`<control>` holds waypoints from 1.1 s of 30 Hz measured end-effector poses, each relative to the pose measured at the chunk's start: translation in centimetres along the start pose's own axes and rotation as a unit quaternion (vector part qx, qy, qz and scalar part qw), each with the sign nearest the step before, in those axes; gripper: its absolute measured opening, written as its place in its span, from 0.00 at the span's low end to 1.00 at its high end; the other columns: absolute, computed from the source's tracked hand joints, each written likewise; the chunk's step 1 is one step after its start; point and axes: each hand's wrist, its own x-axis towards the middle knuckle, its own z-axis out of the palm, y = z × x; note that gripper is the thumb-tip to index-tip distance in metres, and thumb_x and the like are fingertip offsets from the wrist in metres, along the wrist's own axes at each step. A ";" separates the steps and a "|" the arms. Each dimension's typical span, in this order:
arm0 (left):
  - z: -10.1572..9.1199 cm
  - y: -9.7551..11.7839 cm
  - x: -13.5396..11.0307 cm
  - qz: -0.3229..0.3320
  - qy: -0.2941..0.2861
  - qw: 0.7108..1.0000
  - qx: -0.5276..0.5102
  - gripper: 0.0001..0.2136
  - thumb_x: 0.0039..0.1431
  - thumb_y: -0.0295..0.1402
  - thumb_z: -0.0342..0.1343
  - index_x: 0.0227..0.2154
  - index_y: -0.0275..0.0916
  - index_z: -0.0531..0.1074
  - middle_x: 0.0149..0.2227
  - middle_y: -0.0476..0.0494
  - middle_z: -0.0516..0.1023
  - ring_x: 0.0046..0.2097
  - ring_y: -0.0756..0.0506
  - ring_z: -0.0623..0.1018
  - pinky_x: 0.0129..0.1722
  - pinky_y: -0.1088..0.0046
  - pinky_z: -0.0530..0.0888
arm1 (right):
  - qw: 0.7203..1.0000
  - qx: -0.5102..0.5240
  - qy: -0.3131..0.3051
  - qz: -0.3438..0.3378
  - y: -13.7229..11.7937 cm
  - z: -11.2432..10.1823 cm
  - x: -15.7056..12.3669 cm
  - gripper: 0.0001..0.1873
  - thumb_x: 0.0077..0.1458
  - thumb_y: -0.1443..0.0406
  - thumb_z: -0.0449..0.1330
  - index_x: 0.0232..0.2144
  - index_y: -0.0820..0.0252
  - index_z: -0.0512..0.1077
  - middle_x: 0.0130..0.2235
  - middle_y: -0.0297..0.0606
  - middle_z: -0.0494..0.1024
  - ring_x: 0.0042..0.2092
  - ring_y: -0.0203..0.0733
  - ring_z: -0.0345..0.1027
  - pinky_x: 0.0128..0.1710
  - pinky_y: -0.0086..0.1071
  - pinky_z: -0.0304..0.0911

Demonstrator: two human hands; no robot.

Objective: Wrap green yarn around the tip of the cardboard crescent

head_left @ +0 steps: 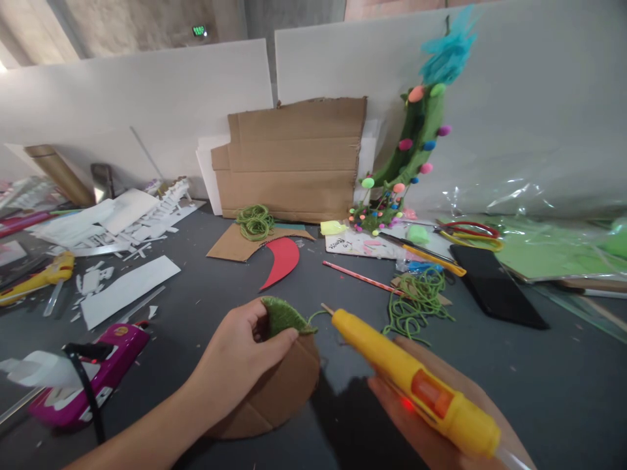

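Note:
My left hand (235,365) pinches a cardboard piece (277,391) that is partly covered with wound green cord (284,314); thumb and fingers close on its upper edge. My right hand (431,408) grips a yellow glue gun (416,382). Its nozzle points up and left, a short way from the green-covered edge, not touching it. A loose green strand runs from the piece toward the nozzle.
On the dark table lie a magenta glue gun (93,382), another yellow glue gun (39,277), white foam scraps (125,284), a red crescent (281,260), green cord piles (416,297), a pencil (360,277), a black phone (494,284), scissors (470,232), leaning cardboard (294,160) and a decorated green cone (411,150).

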 end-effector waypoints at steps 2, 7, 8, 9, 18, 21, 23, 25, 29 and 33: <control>-0.1 0.0 0.1 -0.004 -0.005 1.000 0.002 0.07 0.48 0.34 0.54 0.27 0.36 0.73 0.29 0.46 0.78 0.32 0.46 0.75 0.32 0.74 0.70 | 0.999 0.014 -0.020 0.029 0.2 -0.7 0.9 0.06 0.48 0.61 0.55 0.25 0.53 0.71 0.28 0.35 0.77 0.30 0.43 0.72 0.26 0.30 0.68; -1.0 -0.6 1.0 0.010 0.023 1.000 0.012 0.08 0.49 0.35 0.54 0.29 0.37 0.73 0.30 0.47 0.79 0.33 0.46 0.76 0.34 0.73 0.69 | 0.988 0.064 -0.075 0.119 0.7 -1.7 2.1 0.09 0.43 0.63 0.55 0.27 0.56 0.74 0.32 0.36 0.78 0.34 0.45 0.73 0.27 0.29 0.66; -1.3 -0.7 1.3 0.017 0.041 0.999 0.014 0.08 0.49 0.35 0.54 0.29 0.37 0.73 0.30 0.48 0.78 0.33 0.46 0.76 0.34 0.73 0.69 | 0.985 0.067 -0.086 0.136 0.6 -1.6 2.2 0.09 0.43 0.63 0.55 0.26 0.56 0.75 0.30 0.35 0.78 0.33 0.44 0.73 0.27 0.29 0.65; -1.5 -1.0 1.5 0.021 0.060 0.998 0.016 0.08 0.49 0.36 0.54 0.29 0.37 0.73 0.29 0.48 0.78 0.33 0.46 0.75 0.33 0.73 0.68 | 0.983 0.056 -0.093 0.148 0.5 -1.5 2.2 0.09 0.43 0.62 0.56 0.25 0.57 0.75 0.28 0.35 0.78 0.31 0.43 0.72 0.26 0.29 0.64; -2.7 -2.3 2.6 0.037 0.123 0.991 0.028 0.14 0.48 0.42 0.55 0.30 0.35 0.73 0.27 0.48 0.75 0.30 0.46 0.73 0.30 0.73 0.66 | 0.941 -0.236 -0.239 0.023 -1.0 -0.1 0.2 0.24 0.55 0.56 0.47 0.18 0.58 0.74 0.19 0.40 0.76 0.16 0.37 0.64 0.15 0.28 0.46; -2.5 -1.9 2.0 0.023 0.099 0.995 -0.014 0.13 0.48 0.41 0.56 0.30 0.35 0.72 0.28 0.47 0.76 0.32 0.46 0.74 0.31 0.73 0.66 | 0.922 -0.284 -0.263 -0.014 -0.7 0.1 -0.3 0.25 0.57 0.55 0.46 0.17 0.58 0.74 0.17 0.41 0.75 0.15 0.38 0.63 0.15 0.29 0.40; -2.2 -1.4 1.4 0.005 0.062 0.997 -0.055 0.12 0.48 0.40 0.56 0.30 0.36 0.72 0.29 0.47 0.77 0.33 0.46 0.74 0.32 0.73 0.67 | 0.925 -0.287 -0.250 -0.023 -0.6 -0.1 -0.2 0.27 0.56 0.53 0.47 0.14 0.58 0.72 0.15 0.40 0.73 0.14 0.37 0.61 0.15 0.30 0.39; -1.9 -0.7 0.7 -0.017 0.007 0.995 -0.097 0.11 0.49 0.39 0.56 0.32 0.36 0.72 0.31 0.46 0.77 0.34 0.46 0.74 0.34 0.73 0.68 | 0.948 -0.235 -0.213 -0.025 -0.8 -0.7 0.0 0.26 0.56 0.54 0.49 0.12 0.57 0.69 0.14 0.37 0.71 0.15 0.36 0.61 0.15 0.29 0.43; -0.7 0.5 -1.1 -0.033 -0.123 0.983 -0.130 0.07 0.49 0.34 0.57 0.30 0.37 0.72 0.31 0.47 0.77 0.35 0.48 0.74 0.35 0.75 0.68 | 0.990 0.012 -0.141 0.001 -1.6 -1.4 0.2 0.08 0.55 0.62 0.51 0.33 0.55 0.69 0.33 0.35 0.77 0.29 0.36 0.71 0.28 0.27 0.63; 0.2 1.1 -2.3 -0.027 -0.188 0.977 -0.099 0.02 0.49 0.29 0.55 0.26 0.38 0.71 0.28 0.51 0.77 0.32 0.50 0.74 0.32 0.78 0.68 | 0.966 0.166 -0.196 0.035 -2.0 -0.6 -0.1 0.18 0.53 0.65 0.53 0.48 0.51 0.62 0.44 0.35 0.73 0.40 0.37 0.70 0.36 0.28 0.66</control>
